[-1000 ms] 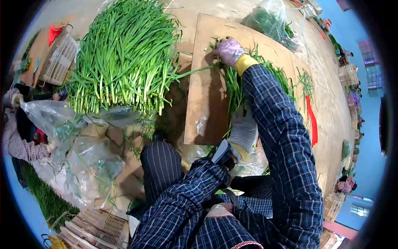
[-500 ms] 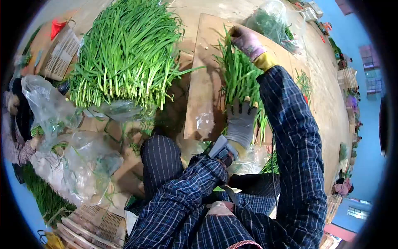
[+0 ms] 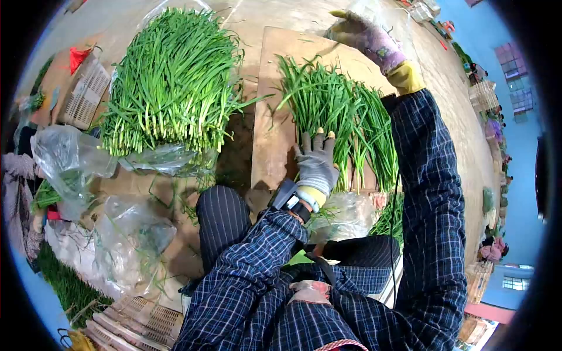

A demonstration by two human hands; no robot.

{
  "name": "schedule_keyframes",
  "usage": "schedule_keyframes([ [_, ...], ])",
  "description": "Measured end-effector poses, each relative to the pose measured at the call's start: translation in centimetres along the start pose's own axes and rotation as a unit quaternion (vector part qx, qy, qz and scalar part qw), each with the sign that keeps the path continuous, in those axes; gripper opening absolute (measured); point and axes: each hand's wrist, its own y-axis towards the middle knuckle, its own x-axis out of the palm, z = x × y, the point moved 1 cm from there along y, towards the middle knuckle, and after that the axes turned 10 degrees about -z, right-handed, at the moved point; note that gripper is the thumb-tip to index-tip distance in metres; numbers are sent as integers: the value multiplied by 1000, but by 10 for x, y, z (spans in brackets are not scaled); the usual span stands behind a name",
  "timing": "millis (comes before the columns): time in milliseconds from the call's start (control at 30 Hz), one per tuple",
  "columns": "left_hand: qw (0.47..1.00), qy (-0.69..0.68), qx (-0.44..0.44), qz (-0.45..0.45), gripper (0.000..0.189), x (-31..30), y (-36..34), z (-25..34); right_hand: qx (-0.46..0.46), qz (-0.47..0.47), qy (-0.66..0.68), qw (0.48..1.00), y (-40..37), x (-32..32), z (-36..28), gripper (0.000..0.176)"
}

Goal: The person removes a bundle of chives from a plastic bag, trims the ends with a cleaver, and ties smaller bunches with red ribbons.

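Observation:
My left hand [image 3: 317, 162], in a grey glove with worn fingertips, lies with fingers spread on the lower left stems of a green leafy bunch [image 3: 331, 102]. That bunch is fanned out on a cardboard sheet [image 3: 270, 88]. Beyond the far right corner of the bunch, my right hand [image 3: 369, 38] hovers in a purple and yellow glove, its fingers apart and nothing visible in them. A larger pile of the same greens [image 3: 170, 82] stands to the left of the cardboard, cut ends towards me.
Clear plastic bags [image 3: 132, 240] lie at the left, near another person's sleeve [image 3: 20, 193]. Plastic crates [image 3: 88, 93] stand at the upper left, with stacked baskets [image 3: 134, 319] at the lower left. Another plastic bag [image 3: 351, 213] lies below the cardboard.
My right hand has lifted away from the leaf tips towards the upper right and opened. My left hand has shifted left. The bunch on the cardboard is now spread wider.

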Motion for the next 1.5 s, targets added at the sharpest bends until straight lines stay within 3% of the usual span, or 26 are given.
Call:
schedule_keyframes([
  [67,1000,9,15,20,74,8,2,-2,-22,6,-193,981,-8,-8,11,26],
  [167,999,-1,21,25,73,12,4,0,123,11,-442,889,-6,-2,30,32],
  [233,1000,2,13,14,72,11,5,3,251,-80,-313,912,0,27,35,35],
  [333,999,-24,28,14,68,14,5,3,141,-210,-452,856,-3,112,46,45],
  [367,999,3,23,25,67,17,8,4,186,-244,-476,824,1,138,43,40],
  [433,994,-24,32,105,65,29,11,4,175,-256,-543,780,2,166,85,27],
  [500,994,-8,23,105,64,35,12,-1,167,-240,-547,784,4,161,97,22],
  [567,999,36,3,8,72,16,8,0,168,-134,-504,837,1,132,85,20],
  [633,996,-43,32,65,72,12,2,-1,132,-52,-393,908,-14,89,52,25],
  [700,996,-38,29,78,70,19,5,-4,56,-16,-196,979,-42,48,41,23],
  [733,996,-41,31,78,70,17,4,-3,131,-56,-152,978,-57,37,-2,23],
  [767,997,-42,31,57,69,14,4,-1,96,-89,-100,986,-77,27,-1,22],
  [800,998,-43,31,36,69,11,5,1,58,-104,-197,973,-97,25,-4,22],
  [833,998,-45,32,39,69,12,6,1,168,-148,-117,968,-115,31,-6,24],
  [867,998,-33,35,47,69,16,5,2,57,-237,-298,923,-129,34,2,32],
  [900,998,-21,38,56,69,18,5,2,122,-329,-377,857,-143,43,17,41],
  [967,1000,-5,17,16,68,16,7,4,192,-429,-367,803,-148,55,-4,42],
  [1033,999,-26,23,21,67,16,5,3,258,-364,-403,799,-122,59,-25,46],
  [1067,998,-35,33,30,68,21,7,1,100,-274,-359,887,-106,62,-26,39],
  [1100,998,-35,31,28,68,26,8,1,137,-229,-303,915,-86,66,-22,25],
  [1133,998,-42,35,36,68,27,7,1,146,-198,-381,891,-60,77,-5,14],
  [1267,999,-24,21,40,60,31,13,4,179,-135,-428,876,16,121,80,22],
  [1300,999,-11,3,48,57,36,13,3,220,-146,-479,837,30,128,103,20],
  [1333,994,-80,19,68,57,35,12,1,176,-140,-506,833,36,133,122,22],
  [1400,999,-17,-6,36,57,40,15,-1,130,-134,-530,827,49,138,131,25],
  [1500,999,41,-12,-32,58,36,10,1,121,-282,-618,723,61,140,141,28],
])
